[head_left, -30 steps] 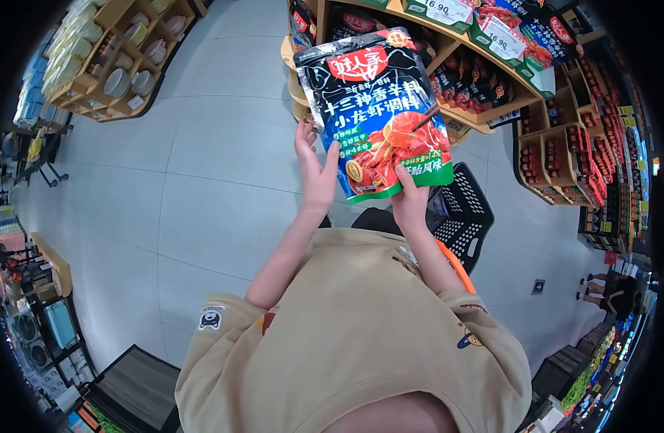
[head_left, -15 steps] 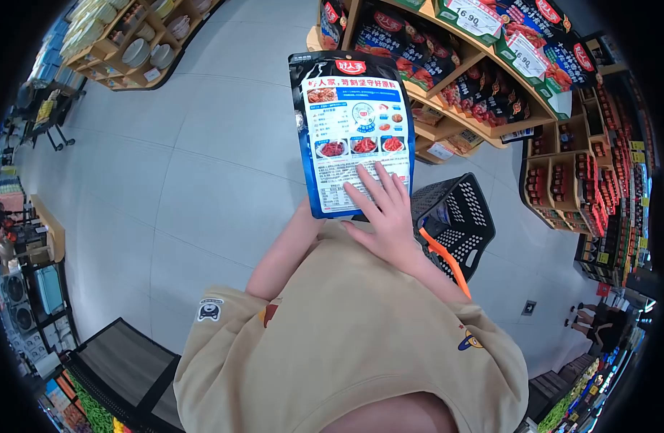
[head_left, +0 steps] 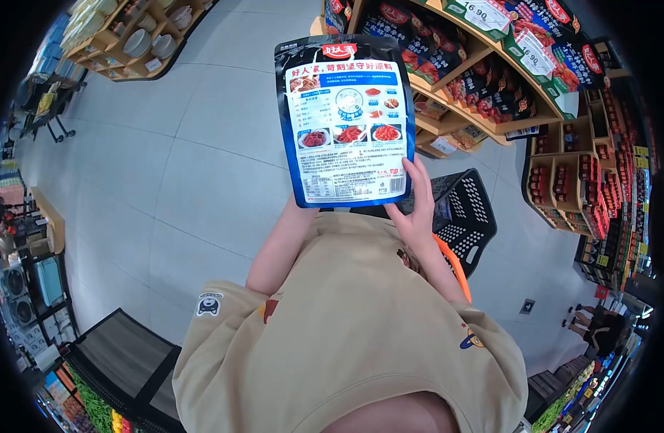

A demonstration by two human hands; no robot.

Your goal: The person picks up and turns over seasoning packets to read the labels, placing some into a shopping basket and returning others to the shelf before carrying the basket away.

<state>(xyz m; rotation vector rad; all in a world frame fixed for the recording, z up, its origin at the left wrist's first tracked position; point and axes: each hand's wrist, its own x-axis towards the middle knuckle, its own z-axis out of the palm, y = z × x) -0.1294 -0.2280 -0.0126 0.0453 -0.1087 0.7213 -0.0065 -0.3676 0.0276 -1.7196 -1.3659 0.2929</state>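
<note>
A large black and blue food pouch is held upright in front of me, its printed back with text and small food pictures facing me. My right hand grips the pouch's lower right edge, fingers along the side and thumb at the bottom. My left forearm reaches up to the lower left of the pouch; the hand itself is hidden behind it. A black perforated shopping basket with an orange handle hangs by my right forearm.
Wooden shelves with similar pouches and price signs stand ahead on the right. Jar shelves are further right. Dish shelves stand at the upper left, a black mesh rack at the lower left. Another person is at the far right.
My right hand has moved off the pouch's printed face to its lower right edge. The pouch has shifted slightly up and left and now faces me more squarely.
</note>
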